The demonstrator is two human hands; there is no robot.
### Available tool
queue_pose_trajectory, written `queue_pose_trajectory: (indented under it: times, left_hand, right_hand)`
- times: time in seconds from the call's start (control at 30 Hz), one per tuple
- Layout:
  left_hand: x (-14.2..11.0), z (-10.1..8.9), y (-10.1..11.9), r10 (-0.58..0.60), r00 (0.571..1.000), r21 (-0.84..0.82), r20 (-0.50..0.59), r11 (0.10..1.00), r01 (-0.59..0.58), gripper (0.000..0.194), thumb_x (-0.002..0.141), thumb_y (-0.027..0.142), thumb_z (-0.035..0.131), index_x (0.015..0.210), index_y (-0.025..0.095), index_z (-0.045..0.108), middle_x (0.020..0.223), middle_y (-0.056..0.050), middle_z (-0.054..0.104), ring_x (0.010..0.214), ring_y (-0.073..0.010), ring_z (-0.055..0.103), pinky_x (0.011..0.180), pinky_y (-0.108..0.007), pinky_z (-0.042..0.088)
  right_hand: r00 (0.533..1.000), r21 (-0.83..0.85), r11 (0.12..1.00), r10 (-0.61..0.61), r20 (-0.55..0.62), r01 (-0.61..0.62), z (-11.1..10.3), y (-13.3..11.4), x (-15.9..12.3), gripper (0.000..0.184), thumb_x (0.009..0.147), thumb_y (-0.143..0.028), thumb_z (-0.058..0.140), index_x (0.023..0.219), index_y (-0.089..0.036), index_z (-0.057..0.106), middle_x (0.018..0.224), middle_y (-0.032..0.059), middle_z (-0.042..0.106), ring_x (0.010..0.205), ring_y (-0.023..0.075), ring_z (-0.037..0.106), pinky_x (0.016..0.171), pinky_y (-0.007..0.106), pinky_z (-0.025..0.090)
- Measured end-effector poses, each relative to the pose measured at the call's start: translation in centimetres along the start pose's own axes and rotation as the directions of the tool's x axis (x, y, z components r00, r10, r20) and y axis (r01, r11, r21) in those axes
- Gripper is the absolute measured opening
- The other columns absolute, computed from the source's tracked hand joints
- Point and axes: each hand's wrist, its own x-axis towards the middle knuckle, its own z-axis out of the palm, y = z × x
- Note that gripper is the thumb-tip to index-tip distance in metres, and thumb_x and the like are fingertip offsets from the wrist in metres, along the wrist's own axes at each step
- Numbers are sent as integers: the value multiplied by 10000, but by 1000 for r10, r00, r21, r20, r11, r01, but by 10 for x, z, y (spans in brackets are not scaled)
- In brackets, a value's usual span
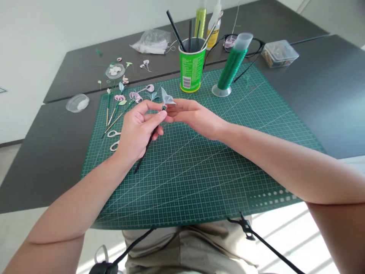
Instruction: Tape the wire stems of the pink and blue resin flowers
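My left hand [139,129] pinches a thin dark stick [146,146] that slants down toward the green cutting mat [199,167]. At the stick's top sits a pale paper flower [167,98] with a bit of green wrap under it. My right hand [194,116] comes in from the right, its fingertips closed on the stick just below the flower, touching the left hand's fingers. Both hands hover above the mat's upper middle.
Finished paper flowers on stems [122,102] and white scissors [114,139] lie at the mat's left. A green cup of tools [191,68], a green glitter tube [230,68], glue bottles [213,26], glasses [242,42], a clear box [279,53] and a small lid [77,102] stand behind.
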Motion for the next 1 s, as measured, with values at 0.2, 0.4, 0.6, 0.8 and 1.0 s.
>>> queue_pose_trajectory:
  times: [0.2, 0.4, 0.6, 0.8, 1.0]
  left_hand:
    - [-3, 2, 1, 4, 999, 8, -45, 1000, -4, 206, 871, 343, 812, 924, 259, 631, 726, 18, 753, 514, -120, 595, 413, -244, 354]
    - [-6, 5, -1, 25, 1000, -30, -13, 999, -25, 247, 884, 374, 831, 938, 268, 615, 734, 35, 750, 478, -99, 565, 398, -245, 316]
    - [0, 6, -5, 5, 996, -39, -88, 999, -9, 173, 852, 296, 791, 935, 243, 649, 825, 5, 801, 458, -73, 504, 387, -208, 275]
    - [5, 5, -8, -1, 994, -108, -112, 994, -11, 117, 821, 234, 776, 896, 219, 687, 794, -10, 793, 434, -69, 487, 366, -189, 255]
    - [5, 3, -5, -41, 993, -117, -107, 993, 28, 82, 820, 202, 743, 851, 224, 671, 744, 4, 760, 412, -68, 440, 357, -199, 201]
  right_hand:
    - [986, 314, 935, 165, 28, -165, 4, 3, -2, 93, 960, -254, 620, 987, -204, 694, 879, 23, 739, 651, 134, 640, 689, 281, 579]
    - [980, 165, 977, 156, -124, -135, 7, 1, -3, 197, 989, -285, 694, 817, -192, 669, 585, -71, 369, 504, 92, 221, 437, 263, 146]
    - [936, 42, 992, 128, -327, -121, 13, -5, -4, 220, 977, -194, 731, 764, -168, 683, 545, -87, 390, 521, 80, 252, 482, 275, 196]
    - [939, -5, 997, 74, -337, -81, 14, -6, -4, 218, 932, -152, 764, 720, -149, 716, 684, -37, 611, 622, 70, 429, 605, 259, 357]
    - [963, -94, 996, -23, -269, -2, 9, -1, -2, 160, 896, -218, 809, 762, -150, 754, 702, -25, 631, 680, 92, 493, 657, 268, 409]
